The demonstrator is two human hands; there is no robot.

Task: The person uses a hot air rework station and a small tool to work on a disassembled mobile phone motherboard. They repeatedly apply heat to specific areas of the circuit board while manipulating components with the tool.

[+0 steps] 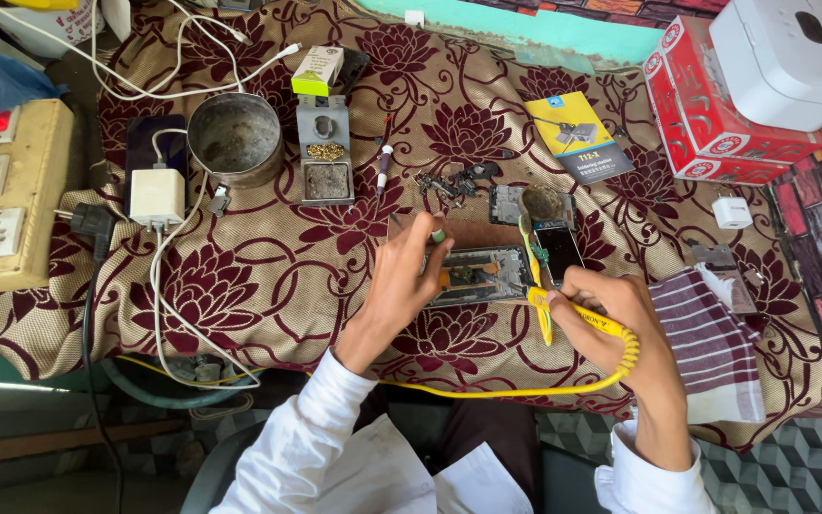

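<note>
As the person leans over the table, the right hand [611,309] sits nearest, closed round a yellow soldering iron [537,286] w/ a yellow coiled cord [611,366] looping back toward the lap. Left hand [401,281] is closed too, pinching a small green-tipped piece [438,233] betw. thumb & fingertips, just over the opened phone [473,276]. Phone lies flat on the maroon floral cloth [268,276], betw. both hands, back off, insides bare. Looks light, stiff, thin & prob. fragile: best held by the frame edges, not the board. Iron tip is hot presumably, so grip stays on the handle. Striped towel [706,333] just right of the wrist. Further back: a second small phone [559,249], loose dark parts [454,183], a tip-cleaner stand [324,152], round metal tin [236,138], white charger [157,198]. Far right, red boxes [715,105] w/ a white unit on top.
</note>
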